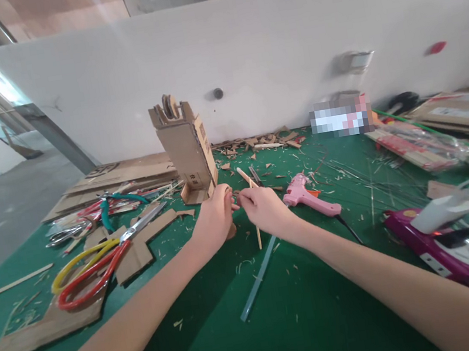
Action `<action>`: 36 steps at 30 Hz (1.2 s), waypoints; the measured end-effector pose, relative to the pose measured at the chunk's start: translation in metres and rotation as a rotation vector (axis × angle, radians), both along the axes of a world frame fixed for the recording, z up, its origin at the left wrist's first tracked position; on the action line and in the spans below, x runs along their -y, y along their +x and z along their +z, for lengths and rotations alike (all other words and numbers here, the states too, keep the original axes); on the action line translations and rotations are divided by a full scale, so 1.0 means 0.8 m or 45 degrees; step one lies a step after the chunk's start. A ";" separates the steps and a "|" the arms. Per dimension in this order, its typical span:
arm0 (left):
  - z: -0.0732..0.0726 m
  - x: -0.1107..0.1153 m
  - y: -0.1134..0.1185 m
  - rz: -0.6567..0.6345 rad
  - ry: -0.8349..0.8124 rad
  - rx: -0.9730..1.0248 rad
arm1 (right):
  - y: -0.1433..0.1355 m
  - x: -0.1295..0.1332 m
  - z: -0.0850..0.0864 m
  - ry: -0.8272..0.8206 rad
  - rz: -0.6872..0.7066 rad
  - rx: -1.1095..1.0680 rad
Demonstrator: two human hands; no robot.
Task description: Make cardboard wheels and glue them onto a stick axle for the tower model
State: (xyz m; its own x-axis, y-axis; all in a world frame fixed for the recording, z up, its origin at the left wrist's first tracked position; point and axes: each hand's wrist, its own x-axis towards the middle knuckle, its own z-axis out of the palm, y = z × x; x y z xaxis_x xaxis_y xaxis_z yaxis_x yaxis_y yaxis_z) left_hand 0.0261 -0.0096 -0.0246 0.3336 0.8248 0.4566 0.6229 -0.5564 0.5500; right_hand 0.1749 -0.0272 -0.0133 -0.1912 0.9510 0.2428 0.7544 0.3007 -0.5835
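The fingertips of the left hand point(217, 217) and the right hand point(265, 209) are brought together above the green mat point(310, 317), almost touching. A thin wooden stick point(258, 228) is pinched upright in the narrowed fingers of the right hand, its lower end reaching toward the mat. The left fingers are curled closed around a small brown piece point(231, 231), seen only partly below the palm; what it is cannot be told. Just behind the hands a cardboard tower point(188, 150) is stood upright. A pink glue gun point(311, 196) is laid near the right hand, and a clear glue stick point(258, 281) lies between the forearms. Scissors with yellow and red handles point(93, 266) are placed on cardboard well to the left.
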 end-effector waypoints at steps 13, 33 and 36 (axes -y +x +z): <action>0.004 0.003 0.000 -0.022 0.013 0.058 | -0.002 0.002 0.015 -0.277 0.061 -0.308; 0.001 0.005 -0.001 -0.044 -0.049 0.003 | -0.001 0.002 0.008 -0.260 0.031 -0.234; 0.003 0.007 0.000 -0.033 0.009 -0.041 | -0.002 0.003 0.014 -0.359 0.062 -0.274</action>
